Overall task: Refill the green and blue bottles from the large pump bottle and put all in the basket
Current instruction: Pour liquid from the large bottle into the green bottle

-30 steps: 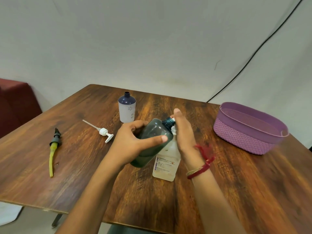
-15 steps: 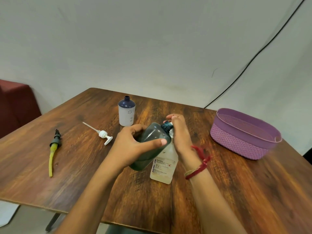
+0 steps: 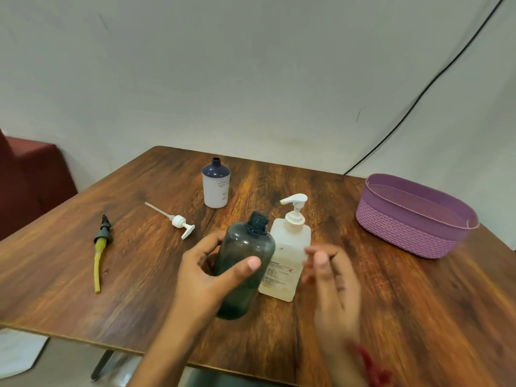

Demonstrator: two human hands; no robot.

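Observation:
My left hand (image 3: 206, 277) grips the dark green translucent bottle (image 3: 248, 255), tilted slightly with its open neck up, just left of the large pump bottle (image 3: 290, 247). That pale bottle stands upright with its white pump head in place. My right hand (image 3: 332, 283) hovers blurred beside the pump bottle, fingers apart, holding nothing. The blue-topped white bottle (image 3: 216, 185) stands uncapped farther back. The purple basket (image 3: 413, 219) sits at the right, with nothing visible inside.
A loose white pump (image 3: 178, 221) lies on the wooden table (image 3: 391, 303) left of centre. A black cap with a yellow tube (image 3: 101, 247) lies near the left edge. A dark red seat (image 3: 30, 177) is beyond the table's left side.
My right hand came off the pump head and dropped back toward me. The green bottle tilted more upright and moved away from the pump nozzle.

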